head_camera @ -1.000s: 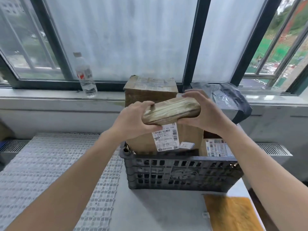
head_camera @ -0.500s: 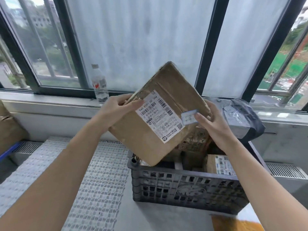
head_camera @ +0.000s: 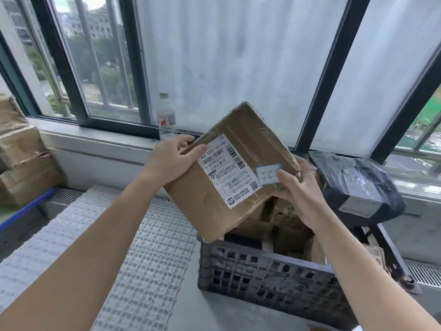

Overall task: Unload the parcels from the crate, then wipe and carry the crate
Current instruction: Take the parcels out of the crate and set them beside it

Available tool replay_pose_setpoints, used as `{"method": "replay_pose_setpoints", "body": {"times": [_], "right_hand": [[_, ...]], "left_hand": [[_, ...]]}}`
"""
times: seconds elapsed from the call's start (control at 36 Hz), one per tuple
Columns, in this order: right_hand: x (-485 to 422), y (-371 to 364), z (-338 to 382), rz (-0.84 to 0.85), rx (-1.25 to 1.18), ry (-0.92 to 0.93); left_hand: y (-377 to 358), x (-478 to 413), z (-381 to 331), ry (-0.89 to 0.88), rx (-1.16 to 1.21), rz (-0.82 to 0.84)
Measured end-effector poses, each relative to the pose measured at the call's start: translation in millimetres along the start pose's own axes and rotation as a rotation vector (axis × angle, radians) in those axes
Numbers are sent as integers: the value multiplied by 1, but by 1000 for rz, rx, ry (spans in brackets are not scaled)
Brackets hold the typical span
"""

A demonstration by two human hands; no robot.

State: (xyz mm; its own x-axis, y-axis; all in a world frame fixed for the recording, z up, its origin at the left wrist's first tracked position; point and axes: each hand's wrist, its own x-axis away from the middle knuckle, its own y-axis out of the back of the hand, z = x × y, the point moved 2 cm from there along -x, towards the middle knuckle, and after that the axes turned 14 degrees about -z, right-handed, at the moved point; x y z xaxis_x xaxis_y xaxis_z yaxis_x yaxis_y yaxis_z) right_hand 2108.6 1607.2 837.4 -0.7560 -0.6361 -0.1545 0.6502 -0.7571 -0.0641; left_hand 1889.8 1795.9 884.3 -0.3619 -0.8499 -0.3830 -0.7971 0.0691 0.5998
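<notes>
Both hands hold a brown cardboard parcel (head_camera: pixel 253 137) in the air, tilted, with its lowest corner just over the near left corner of the dark grey crate (head_camera: pixel 269 275). The left hand (head_camera: pixel 170 161) grips the parcel's upper left edge, fingers curled behind it and thumb lying on the front beside the white shipping label (head_camera: pixel 226 173). The right hand (head_camera: pixel 296 187) grips the right edge, thumb pressed on a small blue-bordered sticker (head_camera: pixel 268 174), fingers wrapped underneath.

The crate stands on the grey surface (head_camera: pixel 188 306), and more brown parcels (head_camera: pixel 281 218) lie inside it, below the lifted one. A white mesh mat (head_camera: pixel 133 235) covers the surface to the crate's left. A black plastic-wrapped parcel (head_camera: pixel 358 187) sits at the crate's far right, against the window sill (head_camera: pixel 95 137). A clear water bottle (head_camera: pixel 166 118) stands upright on the sill, beyond the left hand. Stacked cardboard boxes (head_camera: pixel 21 151) sit at the far left.
</notes>
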Motion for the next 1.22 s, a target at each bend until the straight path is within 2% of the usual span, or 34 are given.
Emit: {"method": "replay_pose_setpoints", "body": {"times": [0.08,0.14,0.19,0.28,0.36,0.44,0.61,0.86,1.06,1.22], "right_hand": [[1,-12,-5,-35,-29,10],[0,-19,-9,-59,-78,-2],[1,-28,-12,-86,-129,-12],[5,-43,-17,-120,-167,-48],[12,-59,-23,-125,-166,-82],[20,-71,-26,-112,-106,-105],[27,-102,-23,-91,167,-100],[57,-192,-28,43,373,-97],[86,-264,-42,92,477,-169],[97,-299,-71,14,454,-251]], "left_hand": [[4,14,9,11,-49,-217],[4,29,18,119,-18,-267],[0,43,32,272,66,-251],[-10,65,49,565,317,-116],[-15,84,57,687,543,-41],[-10,91,62,683,621,-84],[29,84,95,628,597,-141],[109,53,174,546,522,-92],[143,40,240,570,541,-116],[141,34,277,557,431,-123]]}}
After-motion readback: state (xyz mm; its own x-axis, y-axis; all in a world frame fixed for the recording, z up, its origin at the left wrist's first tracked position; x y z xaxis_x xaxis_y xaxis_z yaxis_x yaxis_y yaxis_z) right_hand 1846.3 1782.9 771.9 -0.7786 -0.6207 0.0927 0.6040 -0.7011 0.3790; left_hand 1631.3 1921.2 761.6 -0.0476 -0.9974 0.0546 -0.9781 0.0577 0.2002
